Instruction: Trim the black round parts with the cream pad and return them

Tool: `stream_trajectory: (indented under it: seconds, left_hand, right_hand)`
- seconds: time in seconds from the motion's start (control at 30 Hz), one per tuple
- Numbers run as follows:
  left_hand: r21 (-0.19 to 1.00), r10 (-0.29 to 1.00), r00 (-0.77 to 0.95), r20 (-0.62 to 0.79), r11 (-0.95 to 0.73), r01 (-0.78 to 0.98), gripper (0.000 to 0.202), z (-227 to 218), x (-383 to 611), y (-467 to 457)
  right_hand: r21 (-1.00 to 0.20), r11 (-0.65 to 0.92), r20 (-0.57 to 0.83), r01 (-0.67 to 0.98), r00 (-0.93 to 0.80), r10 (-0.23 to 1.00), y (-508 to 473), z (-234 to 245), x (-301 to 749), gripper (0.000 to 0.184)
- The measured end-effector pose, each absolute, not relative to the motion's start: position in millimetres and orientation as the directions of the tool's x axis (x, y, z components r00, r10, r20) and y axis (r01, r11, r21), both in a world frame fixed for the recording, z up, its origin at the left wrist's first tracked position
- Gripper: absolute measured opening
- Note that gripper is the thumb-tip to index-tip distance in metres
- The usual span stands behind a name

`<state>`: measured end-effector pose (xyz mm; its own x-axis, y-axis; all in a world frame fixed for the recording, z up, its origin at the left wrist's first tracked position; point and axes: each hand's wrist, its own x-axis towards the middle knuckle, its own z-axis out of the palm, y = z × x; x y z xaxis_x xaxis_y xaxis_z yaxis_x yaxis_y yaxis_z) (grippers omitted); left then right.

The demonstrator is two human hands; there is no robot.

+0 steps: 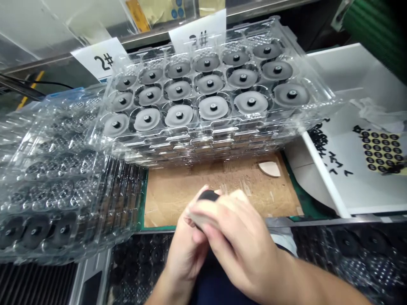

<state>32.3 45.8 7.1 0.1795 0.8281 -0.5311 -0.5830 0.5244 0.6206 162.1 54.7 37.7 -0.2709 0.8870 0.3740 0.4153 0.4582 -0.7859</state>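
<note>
My left hand (186, 250) is wrapped round a black round part (209, 195), held low over the front edge of the bench. My right hand (244, 233) closes over the same part from the right. A pale greyish flat pad (203, 221) shows under its fingers, pressed against the black part. The fingers hide most of both pieces. Beyond the hands, a clear plastic tray (219, 130) holds rows of black discs (213, 106), each with a small raised hub. A white wedge-shaped piece (269, 168) lies on the cardboard sheet (165, 195).
More clear trays (63, 178) are stacked at the left. On the right, a white bin (352, 199) contains small black clips (319, 140) and a yellow sheet of round black stickers (381, 150). Paper signs (101, 59) stand behind the trays. Further trays (359, 254) sit below the bench edge.
</note>
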Motion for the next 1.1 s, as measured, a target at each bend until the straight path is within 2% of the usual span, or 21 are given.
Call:
stream_trajectory:
  seconds: [0.1,0.17,0.27,0.37,0.43,0.5,0.57,0.67,0.73,0.8,0.87,0.97,1.03,1.1]
  left_hand:
    - [0.595,0.828,0.177,-0.533,0.515,-0.617,0.059,6.3,28.3,46.6]
    - [0.582,0.825,0.176,-0.537,0.512,-0.632,0.059,6.6,28.4,46.9]
    - [0.593,0.850,0.142,-0.507,0.464,-0.659,0.060,8.1,32.6,46.8]
    - [0.605,0.861,0.130,-0.492,0.445,-0.660,0.055,9.2,35.0,46.5]
    - [0.617,0.868,0.108,-0.485,0.427,-0.662,0.053,8.9,34.8,46.3]
    - [0.640,0.887,0.066,-0.457,0.380,-0.668,0.054,8.3,34.4,45.9]
    - [0.652,0.898,0.045,-0.437,0.351,-0.672,0.056,8.2,34.7,45.2]
    - [0.645,0.892,0.057,-0.449,0.367,-0.670,0.054,9.1,35.9,44.3]
    - [0.654,0.891,0.025,-0.453,0.351,-0.670,0.055,9.5,36.0,44.1]
    - [0.668,0.892,-0.011,-0.452,0.330,-0.667,0.057,9.4,35.3,43.9]
    - [0.663,0.892,0.003,-0.453,0.339,-0.668,0.056,8.3,34.2,43.6]
    - [0.652,0.890,0.029,-0.454,0.354,-0.670,0.055,4.6,33.0,43.9]
    - [0.667,0.893,-0.018,-0.449,0.322,-0.672,0.053,1.2,32.6,45.4]
    - [0.684,0.897,-0.068,-0.436,0.280,-0.674,0.053,-2.0,32.4,47.3]
  right_hand:
    - [-0.848,0.373,0.222,0.376,-0.387,0.895,49.9,34.8,176.2,0.020]
    - [-0.837,0.307,0.158,0.454,-0.335,0.929,46.4,32.5,183.4,0.019]
    - [-0.743,0.326,0.254,0.585,-0.203,0.946,41.4,32.5,183.1,0.020]
    - [-0.726,0.419,0.348,0.546,-0.235,0.908,39.5,36.4,177.5,0.022]
    - [-0.764,0.424,0.324,0.487,-0.278,0.904,41.3,38.3,176.3,0.021]
    - [-0.766,0.385,0.293,0.515,-0.253,0.922,43.9,38.8,176.6,0.020]
    - [-0.735,0.392,0.319,0.554,-0.227,0.920,45.3,38.3,176.6,0.020]
    - [-0.734,0.474,0.373,0.487,-0.294,0.880,44.9,36.1,175.2,0.022]
    - [-0.769,0.435,0.331,0.469,-0.289,0.898,44.3,34.3,174.1,0.021]
    - [-0.773,0.361,0.283,0.521,-0.227,0.932,43.6,33.9,172.7,0.020]
    - [-0.753,0.375,0.307,0.540,-0.215,0.927,43.2,35.5,171.3,0.020]
    - [-0.790,0.428,0.323,0.438,-0.295,0.899,47.6,33.6,172.4,0.022]
    - [-0.844,0.317,0.223,0.433,-0.255,0.941,53.8,21.3,176.5,0.020]
    - [-0.855,0.141,0.083,0.500,-0.136,0.987,57.4,-2.4,181.5,0.020]
